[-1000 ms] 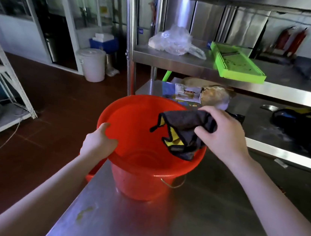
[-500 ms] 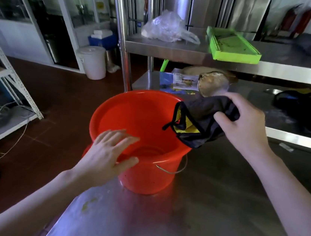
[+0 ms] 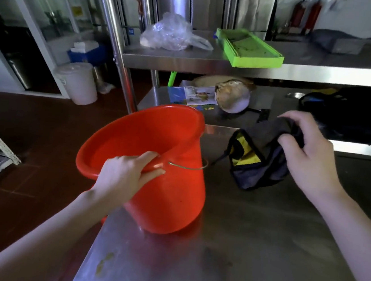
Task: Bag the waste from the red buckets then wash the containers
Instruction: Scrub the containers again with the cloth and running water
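A red bucket [image 3: 173,190] with a thin wire handle stands at the left edge of the steel table [image 3: 247,253], tipped toward the left. My left hand [image 3: 126,175] grips its near rim, thumb outside and fingers over the lip. To the right of the bucket, my right hand [image 3: 306,159] holds a dark grey cloth [image 3: 256,163] with yellow patches, which hangs just above the tabletop. The bucket looks empty inside as far as I can see.
A steel shelf rack behind the table carries a clear plastic bag [image 3: 169,33] and a green tray [image 3: 247,47]; its lower shelf has a brownish round object [image 3: 232,94] and papers. A white lidded bucket [image 3: 79,83] stands on the red floor at left.
My left hand has gone from resting against the bucket's side to gripping its rim, and the bucket now tilts left. My right hand carried the cloth out of the bucket to the right.
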A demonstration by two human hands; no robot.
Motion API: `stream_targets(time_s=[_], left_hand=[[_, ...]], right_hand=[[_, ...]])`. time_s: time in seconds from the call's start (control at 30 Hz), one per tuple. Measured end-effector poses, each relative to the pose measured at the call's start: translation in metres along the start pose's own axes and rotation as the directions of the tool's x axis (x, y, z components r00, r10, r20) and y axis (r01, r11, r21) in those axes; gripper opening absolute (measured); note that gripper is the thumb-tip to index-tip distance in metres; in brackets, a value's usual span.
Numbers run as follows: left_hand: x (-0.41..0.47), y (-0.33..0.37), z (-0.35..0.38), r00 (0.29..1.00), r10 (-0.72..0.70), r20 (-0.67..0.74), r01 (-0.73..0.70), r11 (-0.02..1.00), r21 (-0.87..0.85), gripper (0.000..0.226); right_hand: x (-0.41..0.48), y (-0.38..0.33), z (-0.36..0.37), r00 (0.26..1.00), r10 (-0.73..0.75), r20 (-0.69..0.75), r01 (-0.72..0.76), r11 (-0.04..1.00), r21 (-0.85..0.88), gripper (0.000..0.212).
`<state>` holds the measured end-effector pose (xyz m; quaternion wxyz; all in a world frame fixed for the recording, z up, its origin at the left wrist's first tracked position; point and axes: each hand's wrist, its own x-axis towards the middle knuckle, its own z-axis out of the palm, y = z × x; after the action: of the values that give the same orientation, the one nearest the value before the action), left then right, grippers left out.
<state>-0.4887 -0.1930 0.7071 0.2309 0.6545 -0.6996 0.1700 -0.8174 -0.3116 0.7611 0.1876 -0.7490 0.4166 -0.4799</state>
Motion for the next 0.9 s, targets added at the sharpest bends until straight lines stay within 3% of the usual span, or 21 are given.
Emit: stream_targets(time_s=[0.13,0.33,0.53,0.67,0.8,0.9], left_hand=[[0.007,-0.022,-0.013,0.971,-0.236,-0.03,0.234,0.97,-0.06,0.056],[-0.009,-0.053,-0.023,0.868,-0.493,-0.054,0.479,0.861,-0.169,0.044],[-0.025,-0.087,-0.03,0.667,-0.743,0.063,0.698,0.592,-0.402,0.042],[-0.046,-0.095,-0.014,0.571,-0.804,0.168,0.75,0.428,-0.504,0.044],[-0.06,-0.09,-0.001,0.592,-0.778,0.21,0.724,0.4,-0.561,0.036],[-0.062,-0.089,0.001,0.588,-0.753,0.294,0.716,0.317,-0.622,0.038]], right_hand=[[-0.007,-0.021,0.019,0.999,0.007,0.054,-0.009,0.999,0.039,0.029],[-0.01,-0.052,0.068,0.982,-0.032,0.185,0.01,0.993,0.122,0.032],[-0.003,-0.097,0.123,0.971,-0.071,0.227,0.011,0.967,0.254,0.031],[-0.016,-0.119,0.176,0.92,-0.124,0.373,0.041,0.974,0.223,0.037],[-0.05,-0.128,0.235,0.831,-0.06,0.553,0.015,0.996,0.086,0.049],[-0.076,-0.139,0.268,0.841,-0.102,0.531,0.173,0.981,-0.085,0.065]])
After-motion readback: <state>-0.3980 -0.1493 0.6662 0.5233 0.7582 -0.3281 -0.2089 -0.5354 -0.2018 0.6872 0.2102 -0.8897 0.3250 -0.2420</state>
